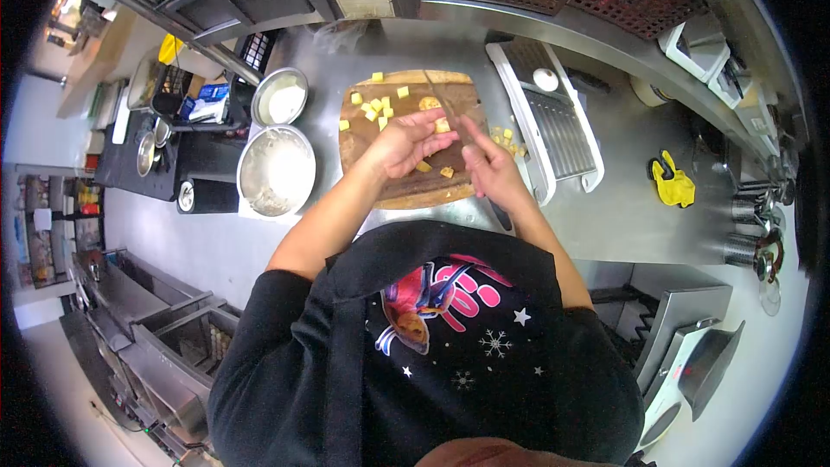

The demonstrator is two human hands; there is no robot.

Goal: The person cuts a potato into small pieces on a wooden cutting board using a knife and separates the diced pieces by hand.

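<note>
My left hand (406, 143) pinches a small yellow food piece (442, 125) above the wooden cutting board (363, 180). My right hand (494, 171) grips a knife (435, 95), its blade pointing away from me beside the left fingertips. Pale yellow cubes (375, 107) are scattered over the board's far left part. A browner chunk (430, 103) lies just beyond my left fingers, and smaller brownish bits (447, 172) lie near my hands. More yellow cubes (505, 135) sit off the board's right edge. The exact kind of food cannot be made out.
Two metal bowls (248, 175) stand left of the board. On the right lies a white-framed slicer (564, 134) with a round white piece on it. A black handle (500, 217) rests at the counter's front edge. Farther right is a yellow-and-black glove (673, 182).
</note>
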